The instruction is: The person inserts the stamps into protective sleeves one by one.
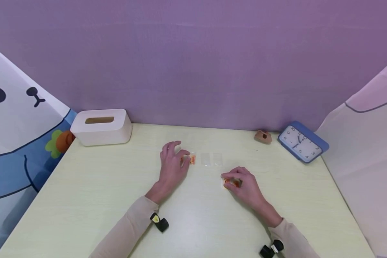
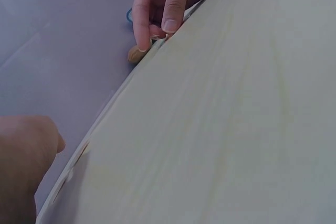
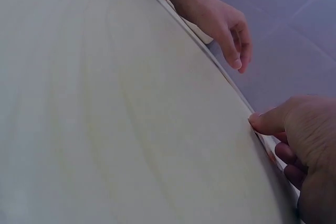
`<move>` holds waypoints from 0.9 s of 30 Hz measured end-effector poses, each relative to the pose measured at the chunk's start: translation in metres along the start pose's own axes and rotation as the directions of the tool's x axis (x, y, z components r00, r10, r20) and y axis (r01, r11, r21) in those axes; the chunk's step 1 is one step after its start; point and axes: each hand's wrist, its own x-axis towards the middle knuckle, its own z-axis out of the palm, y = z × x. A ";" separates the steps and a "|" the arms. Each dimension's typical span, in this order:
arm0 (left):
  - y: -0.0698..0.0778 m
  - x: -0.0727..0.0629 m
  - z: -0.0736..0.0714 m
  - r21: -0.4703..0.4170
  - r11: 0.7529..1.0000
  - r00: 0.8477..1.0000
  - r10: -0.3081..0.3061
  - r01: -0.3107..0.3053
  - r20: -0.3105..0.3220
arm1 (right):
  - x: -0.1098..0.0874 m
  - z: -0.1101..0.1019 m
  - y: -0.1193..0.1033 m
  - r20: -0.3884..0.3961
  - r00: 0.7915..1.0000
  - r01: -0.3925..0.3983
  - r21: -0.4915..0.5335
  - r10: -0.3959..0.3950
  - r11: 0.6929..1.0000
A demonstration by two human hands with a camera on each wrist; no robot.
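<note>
Near the table's middle my left hand [image 1: 173, 165] hovers, thumb and index finger apart. Between and just beyond its fingertips lie small clear pieces with orange print; one printed piece [image 1: 192, 159] shows to the right of the thumb. To the right, my right hand [image 1: 244, 183] pinches a small, thin clear packet with orange and dark print [image 1: 227, 182], partly hidden by the fingers. In the right wrist view, the thumb and fingers close on its edge. Two clear square pieces [image 1: 205, 159] lie flat between the hands, side by side.
A white tissue box [image 1: 100, 128] stands at the back left of the pale table [image 1: 93, 200]. At the back right are a small brown figure [image 1: 263, 136] and a blue-framed clock [image 1: 302, 142]. A purple cloth [image 1: 193, 68] hangs behind the table.
</note>
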 end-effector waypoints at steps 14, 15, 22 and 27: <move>0.002 -0.001 0.000 -0.020 1.000 1.000 0.013 -0.014 -0.024 | 0.003 -0.005 0.001 -0.044 0.999 -0.003 -0.105 -0.002 0.994; 0.002 -0.001 0.000 -0.022 1.000 0.999 0.017 -0.018 -0.031 | 0.003 -0.005 0.001 -0.028 1.000 -0.016 -0.119 0.013 0.993; 0.002 -0.001 0.000 -0.033 0.999 1.000 0.012 -0.013 -0.027 | 0.005 -0.007 0.001 0.073 0.993 -0.086 -0.125 0.095 0.988; 0.001 -0.001 0.001 -0.029 1.000 1.000 0.003 -0.004 -0.024 | 0.007 -0.006 -0.001 0.087 0.990 -0.106 -0.071 0.112 0.992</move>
